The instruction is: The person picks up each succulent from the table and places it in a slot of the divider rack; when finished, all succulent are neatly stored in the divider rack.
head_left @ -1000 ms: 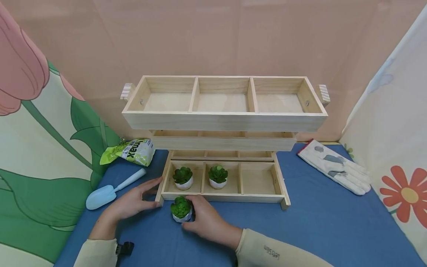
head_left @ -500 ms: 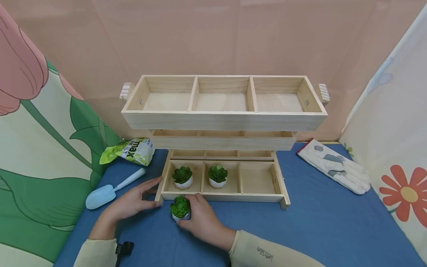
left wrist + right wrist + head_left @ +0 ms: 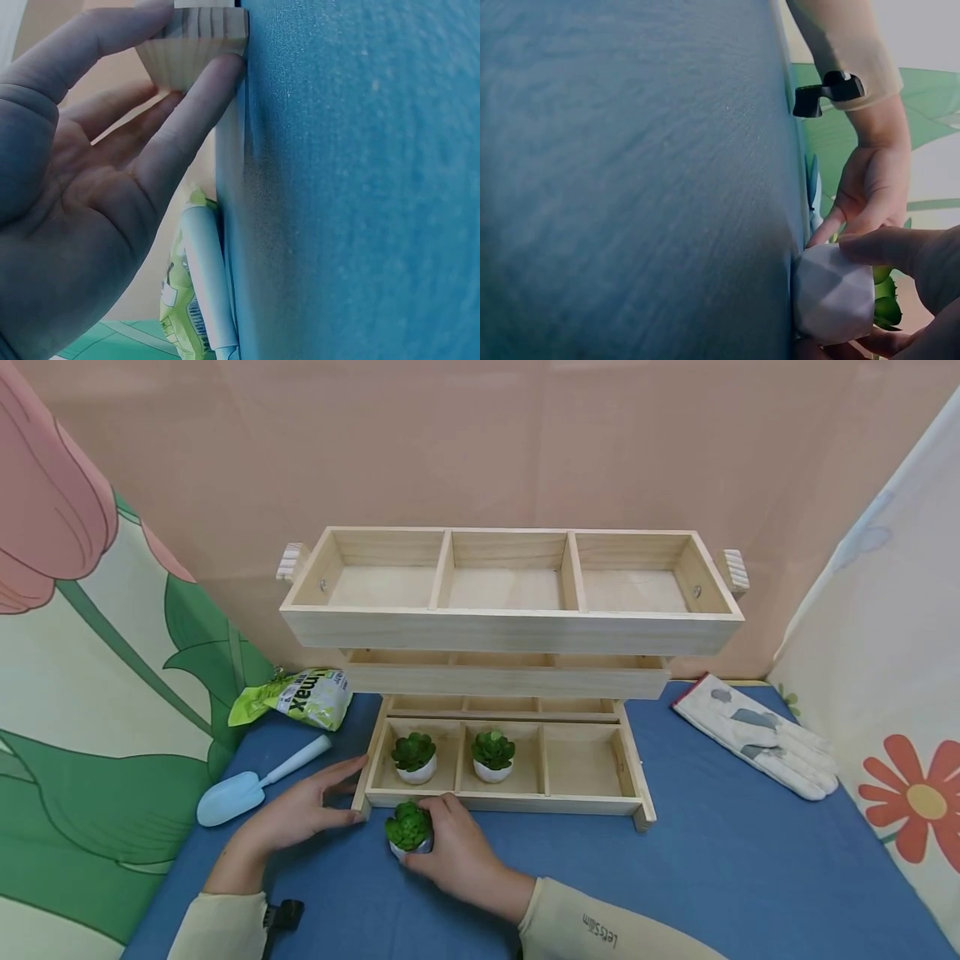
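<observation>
In the head view, my right hand (image 3: 465, 856) pinches the white pot of a small artificial succulent (image 3: 408, 827) on the blue cloth, before the wooden shelf's lowest tray. The right wrist view shows the faceted pot (image 3: 832, 292) between thumb and fingers, its base against the cloth. My left hand (image 3: 303, 814) grips the front left foot of the wooden shelf (image 3: 510, 631); thumb and fingers pinch that wooden foot (image 3: 199, 52) in the left wrist view. Two more potted succulents stand in the lowest tray, one (image 3: 415, 758) in the left compartment, another (image 3: 492, 756) in the middle one.
A light blue trowel (image 3: 232, 797) lies left of the left hand, with a green-and-white bag (image 3: 303, 697) behind it. On the right lies a pair of white-grey gloves (image 3: 757, 735). The shelf's upper tiers overhang the lowest tray. Blue cloth (image 3: 600, 877) covers the table.
My right hand has shifted slightly left, its thumb coming further across the front of the pot. My left hand stays on the shelf foot. The head view has drifted a little.
</observation>
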A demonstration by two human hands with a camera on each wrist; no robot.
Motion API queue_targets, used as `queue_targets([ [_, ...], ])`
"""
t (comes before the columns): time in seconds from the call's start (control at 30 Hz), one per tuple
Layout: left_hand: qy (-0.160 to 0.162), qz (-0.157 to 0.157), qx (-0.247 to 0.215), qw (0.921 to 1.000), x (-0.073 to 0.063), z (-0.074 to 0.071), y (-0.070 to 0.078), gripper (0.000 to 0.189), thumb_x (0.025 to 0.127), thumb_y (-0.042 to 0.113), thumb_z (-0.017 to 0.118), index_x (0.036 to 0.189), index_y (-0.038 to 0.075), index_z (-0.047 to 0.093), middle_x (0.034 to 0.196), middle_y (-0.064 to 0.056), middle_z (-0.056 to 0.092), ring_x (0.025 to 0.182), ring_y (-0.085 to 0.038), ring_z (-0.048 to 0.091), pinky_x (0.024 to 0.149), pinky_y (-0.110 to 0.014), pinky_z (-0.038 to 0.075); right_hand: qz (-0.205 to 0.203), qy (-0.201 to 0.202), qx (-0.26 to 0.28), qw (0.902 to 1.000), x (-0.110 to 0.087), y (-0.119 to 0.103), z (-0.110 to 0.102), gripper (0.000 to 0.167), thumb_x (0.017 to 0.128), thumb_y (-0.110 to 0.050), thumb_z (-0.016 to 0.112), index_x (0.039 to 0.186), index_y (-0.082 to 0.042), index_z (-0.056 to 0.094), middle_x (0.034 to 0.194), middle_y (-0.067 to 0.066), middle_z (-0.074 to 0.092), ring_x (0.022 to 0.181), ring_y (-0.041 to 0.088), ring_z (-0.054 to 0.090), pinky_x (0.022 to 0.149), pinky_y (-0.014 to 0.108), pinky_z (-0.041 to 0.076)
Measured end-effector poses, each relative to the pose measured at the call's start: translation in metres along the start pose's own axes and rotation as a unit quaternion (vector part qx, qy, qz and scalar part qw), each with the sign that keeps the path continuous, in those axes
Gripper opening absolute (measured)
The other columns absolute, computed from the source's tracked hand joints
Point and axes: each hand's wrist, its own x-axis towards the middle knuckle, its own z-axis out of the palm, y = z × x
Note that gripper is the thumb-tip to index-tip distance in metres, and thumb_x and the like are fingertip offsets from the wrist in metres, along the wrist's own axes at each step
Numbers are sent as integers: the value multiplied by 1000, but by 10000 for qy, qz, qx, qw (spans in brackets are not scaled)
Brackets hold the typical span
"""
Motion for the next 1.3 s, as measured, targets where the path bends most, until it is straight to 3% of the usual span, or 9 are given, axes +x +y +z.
queue_targets([
  [0.73,-44,5,-6,10000,-1,-2,2,92,97,35,80,171,12,29,175,-25,28,143,-45,58,103,-46,55,61,-175,594,9981,-3,-1,-7,69,83,-27,91,142,-8,60,130,6,58,117,18,59,102,35,52],
  [0.93,-61,67,13,10000,-2,-1,3,92,98,33,79,170,10,29,174,-27,29,142,-47,59,105,-52,55,31,-176,842,9963,-6,-2,-18,67,83,-27,91,140,-9,62,127,4,58,113,15,58,100,33,52],
  [1.1,-25,-71,54,10000,-1,-1,2,93,96,35,81,170,11,30,174,-24,30,143,-44,59,104,-48,55,-86,-34,1006,9949,-9,-2,-30,64,82,-26,91,136,-6,63,124,6,59,107,13,58,94,29,51],
  [1.3,-39,-44,-34,10000,1,-1,2,94,96,33,81,170,11,29,175,-25,29,144,-46,57,103,-48,55,-103,78,1124,9936,-11,1,-41,67,81,-24,92,136,-4,62,128,11,59,112,18,59,96,31,51],
])
